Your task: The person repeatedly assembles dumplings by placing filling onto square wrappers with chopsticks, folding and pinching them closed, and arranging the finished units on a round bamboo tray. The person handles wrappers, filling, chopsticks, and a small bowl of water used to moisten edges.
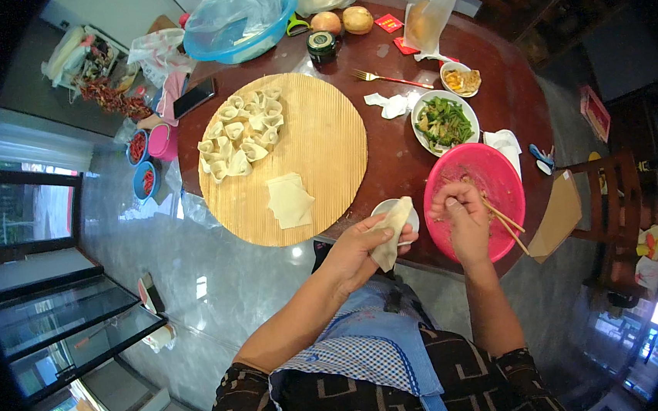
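Note:
My left hand [364, 243] holds a folded wonton wrapper [393, 229], pinched under the thumb, in front of a small white bowl [414, 215]. Over a pink plastic bowl [437, 176] is my right hand [462, 218], its fingers curled; I cannot make out anything in them. Wooden chopsticks [505, 223] lean across the bowl's near right side, beside that hand. Remnants of filling cling to the bowl's inside. On the round ridged wooden board [324, 142], several shaped wontons [239, 132] cluster at the upper left. A stack of square wrappers [291, 200] lies near its front edge.
Beyond the pink bowl stand a plate of green vegetables [444, 120] and a small bowl of food [461, 79]. A fork [391, 79], dark jar [321, 47], blue basin [206, 44] and phone [194, 98] lie farther back. A wooden chair [612, 200] stands right.

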`<state>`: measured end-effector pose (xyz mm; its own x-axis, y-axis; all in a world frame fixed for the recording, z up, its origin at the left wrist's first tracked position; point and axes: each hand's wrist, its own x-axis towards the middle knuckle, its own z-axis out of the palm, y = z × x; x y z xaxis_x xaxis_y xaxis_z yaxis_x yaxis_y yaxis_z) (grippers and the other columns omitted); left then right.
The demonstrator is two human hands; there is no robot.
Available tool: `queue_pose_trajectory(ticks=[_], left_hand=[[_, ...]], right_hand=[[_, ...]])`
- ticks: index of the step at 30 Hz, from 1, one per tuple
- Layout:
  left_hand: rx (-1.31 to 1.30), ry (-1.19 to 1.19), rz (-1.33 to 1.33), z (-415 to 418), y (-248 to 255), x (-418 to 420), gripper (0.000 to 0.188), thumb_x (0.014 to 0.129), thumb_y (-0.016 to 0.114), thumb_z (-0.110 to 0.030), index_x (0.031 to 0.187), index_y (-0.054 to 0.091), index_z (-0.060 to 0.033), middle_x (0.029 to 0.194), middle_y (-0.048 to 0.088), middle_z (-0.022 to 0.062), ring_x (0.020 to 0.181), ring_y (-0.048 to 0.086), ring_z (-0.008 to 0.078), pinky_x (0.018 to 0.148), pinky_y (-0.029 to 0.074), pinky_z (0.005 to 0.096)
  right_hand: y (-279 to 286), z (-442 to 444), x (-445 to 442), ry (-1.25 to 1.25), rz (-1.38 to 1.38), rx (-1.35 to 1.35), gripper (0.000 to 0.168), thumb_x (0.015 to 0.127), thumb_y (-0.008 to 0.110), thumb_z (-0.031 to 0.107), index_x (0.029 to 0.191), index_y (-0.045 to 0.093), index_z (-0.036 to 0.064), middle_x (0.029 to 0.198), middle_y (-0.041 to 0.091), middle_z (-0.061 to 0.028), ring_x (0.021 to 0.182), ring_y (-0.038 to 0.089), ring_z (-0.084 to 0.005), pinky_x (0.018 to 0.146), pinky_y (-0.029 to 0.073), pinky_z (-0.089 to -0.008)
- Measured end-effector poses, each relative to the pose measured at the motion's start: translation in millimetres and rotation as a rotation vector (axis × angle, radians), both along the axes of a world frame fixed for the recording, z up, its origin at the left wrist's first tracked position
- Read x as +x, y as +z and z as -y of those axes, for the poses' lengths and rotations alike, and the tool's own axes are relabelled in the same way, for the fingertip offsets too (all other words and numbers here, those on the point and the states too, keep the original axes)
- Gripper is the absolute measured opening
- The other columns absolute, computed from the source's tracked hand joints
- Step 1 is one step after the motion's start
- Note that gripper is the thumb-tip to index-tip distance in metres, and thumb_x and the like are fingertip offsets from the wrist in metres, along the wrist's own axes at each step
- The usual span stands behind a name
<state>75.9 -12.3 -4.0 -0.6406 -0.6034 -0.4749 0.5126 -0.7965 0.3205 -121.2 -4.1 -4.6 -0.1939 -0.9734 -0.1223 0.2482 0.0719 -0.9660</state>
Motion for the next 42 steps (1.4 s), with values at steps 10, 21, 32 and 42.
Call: queue_pose_trajectory(ticks=[10, 21, 32, 42], left_hand=[[0.003, 0.422, 0.119, 4.0, -22.0, -11.9, 0.026, 0.090, 0.052, -0.015, 0.112, 0.047, -0.0020, 0.107, 0.058, 0.0135, 0.106, 0.055, 0.0261, 0.090, 0.046, 0.0373], [0.061, 0.606, 0.322, 2.6, -27.6, -15.5, 0.017, 0.089, 0.055, -0.014, 0.100, 0.050, -0.0018, 0.099, 0.062, 0.0127, 0.092, 0.061, 0.0228, 0.080, 0.050, 0.0363], [-0.737, 0.475, 1.288, -6.9, -43.2, -11.8, 0.010, 0.084, 0.062, -0.007, 0.086, 0.062, 0.0032, 0.082, 0.059, 0.0038, 0.069, 0.054, 0.0082, 0.063, 0.044, 0.0204], [-0.693, 0.489, 1.200, -1.9, -49.9, -10.5, 0.009, 0.080, 0.063, -0.005, 0.088, 0.062, 0.0011, 0.076, 0.057, 0.0086, 0.069, 0.055, 0.0141, 0.061, 0.045, 0.0262]], right_hand=[[-33.0, -25.4, 48.0, 0.243, 0.026, 0.284, 0.014, 0.086, 0.061, 0.016, 0.088, 0.055, 0.003, 0.082, 0.057, -0.0018, 0.069, 0.054, -0.0084, 0.065, 0.045, -0.0216], [-52.1, -29.4, 70.1, 0.037, 0.266, 0.433, 0.011, 0.086, 0.060, 0.012, 0.089, 0.053, 0.003, 0.080, 0.061, -0.0073, 0.062, 0.059, -0.0115, 0.057, 0.051, -0.0246], [-59.9, -18.3, 79.7, -0.095, -0.075, 0.202, 0.012, 0.083, 0.062, 0.007, 0.085, 0.051, 0.003, 0.074, 0.058, -0.0045, 0.062, 0.055, -0.0090, 0.052, 0.048, -0.0224], [-56.7, -13.9, 80.7, -0.194, 0.260, 0.285, 0.014, 0.081, 0.062, 0.004, 0.090, 0.052, 0.002, 0.084, 0.059, -0.0073, 0.070, 0.057, -0.0143, 0.062, 0.048, -0.0256]])
